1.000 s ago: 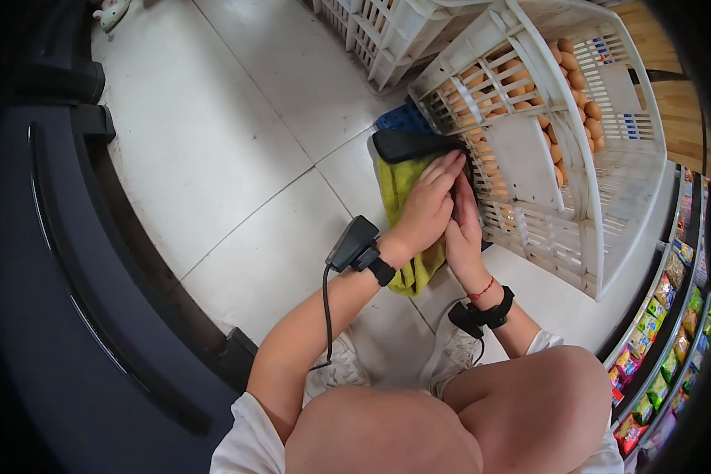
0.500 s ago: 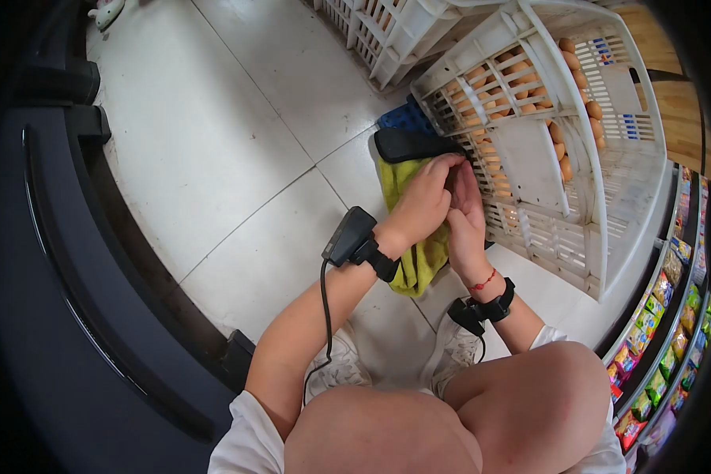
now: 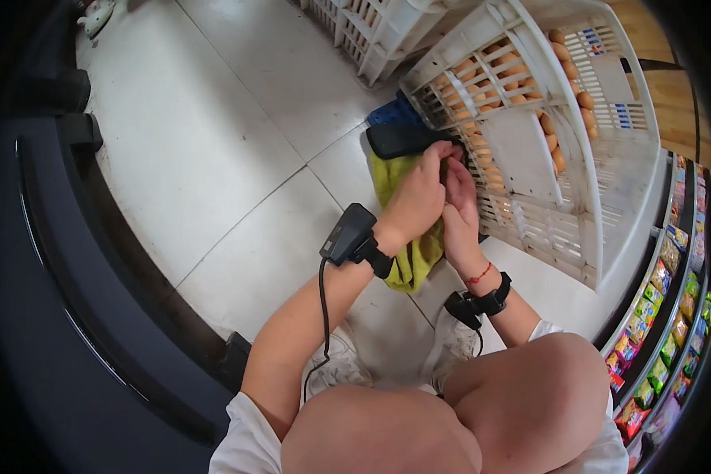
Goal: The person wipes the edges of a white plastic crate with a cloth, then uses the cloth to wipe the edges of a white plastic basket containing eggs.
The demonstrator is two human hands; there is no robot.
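Note:
My left hand (image 3: pixel 415 196) and my right hand (image 3: pixel 460 197) are close together, low beside a white plastic crate (image 3: pixel 521 154) of brown eggs (image 3: pixel 490 83). The fingers of my left hand bend over toward the right one, and those of my right hand curve up alongside the crate wall. Both look closed; whatever lies between them is hidden. Beneath them a yellow-green cloth (image 3: pixel 407 272) is spread on the floor. A black, rounded, flat thing (image 3: pixel 395 141) rests on the cloth's far end, its right end reaching my fingertips. I cannot make out its kind.
Behind is a second white crate (image 3: pixel 387 35), with a blue plastic piece (image 3: pixel 395 110) near the first crate's corner. Shelves of colourful packets (image 3: pixel 652 316) stand at right. A dark cabinet (image 3: pixel 79 300) runs along the left of the tiled floor (image 3: pixel 205 158).
The whole view has shifted slightly, with crate and cloth moving a little left and up. My hands stay at the same spot, the fingers only slightly moved.

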